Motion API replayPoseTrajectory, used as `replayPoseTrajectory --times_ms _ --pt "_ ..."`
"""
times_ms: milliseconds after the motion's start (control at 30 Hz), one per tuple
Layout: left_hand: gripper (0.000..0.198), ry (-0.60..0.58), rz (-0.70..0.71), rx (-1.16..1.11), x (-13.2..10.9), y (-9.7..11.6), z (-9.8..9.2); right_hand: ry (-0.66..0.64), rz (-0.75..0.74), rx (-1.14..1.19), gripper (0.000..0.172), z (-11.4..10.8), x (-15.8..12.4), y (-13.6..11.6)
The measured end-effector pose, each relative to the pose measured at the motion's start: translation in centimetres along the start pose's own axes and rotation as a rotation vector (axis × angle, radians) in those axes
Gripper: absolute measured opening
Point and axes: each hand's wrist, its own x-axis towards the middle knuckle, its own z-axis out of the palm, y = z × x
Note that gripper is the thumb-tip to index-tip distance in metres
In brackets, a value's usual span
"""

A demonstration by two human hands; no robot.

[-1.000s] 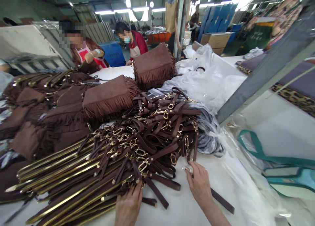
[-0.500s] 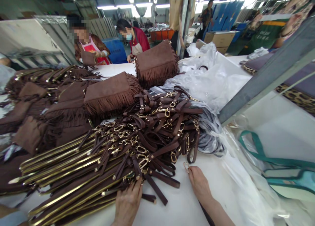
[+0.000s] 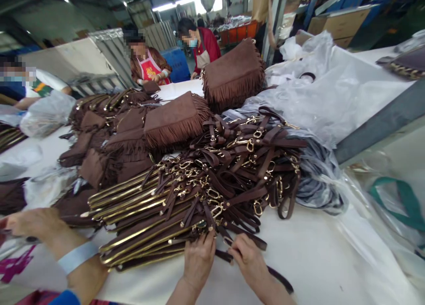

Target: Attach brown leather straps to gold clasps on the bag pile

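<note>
The right hand (image 3: 249, 263), which half a second ago sat well apart at the pile's 4 o'clock edge with a gold ring at its fingertips, has come in just beside the left hand (image 3: 199, 257). The two hands are now close together at the near edge of the heap. The right one is pinched on a loose strap (image 3: 277, 276), dark brown, which runs under its palm and trails off toward 4 o'clock across the table (image 3: 315, 252). The left lies fingers-down where that strap meets the heap; whether it grips or only presses, I cannot tell. In my judgement the work has passed from reaching to handling one strap with both hands.

At 12 o'clock from the hands rises the pile of straps (image 3: 239, 176), tangled with gold clasps. At 10 o'clock lie long gold-edged strips (image 3: 133, 227), and past them, fringed bags (image 3: 175, 119) in brown suede. Plastic bags (image 3: 332, 92) heap up at 2 o'clock, with a teal strap (image 3: 405, 198) at 3 o'clock.

The view has swung left, so another person's hand (image 3: 33, 223), with a pale wristband (image 3: 78, 257), now shows at 9 o'clock
</note>
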Motion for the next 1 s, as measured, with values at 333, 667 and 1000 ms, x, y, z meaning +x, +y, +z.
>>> replayPoseTrajectory --times_ms 333,667,1000 --pt "0.026 -0.083 -0.019 -0.015 -0.3 -0.1 0.2 -0.142 0.096 -0.030 0.023 2.2 0.4 -1.6" --pt "0.024 -0.053 -0.029 -0.029 -0.2 0.1 0.0 -0.002 -0.182 -0.298 0.018 3.4 1.1 -1.2" --pt "0.023 -0.066 -0.095 -0.035 -0.1 0.3 0.2 0.039 -0.189 -0.172 0.017 4.0 0.8 -1.2"
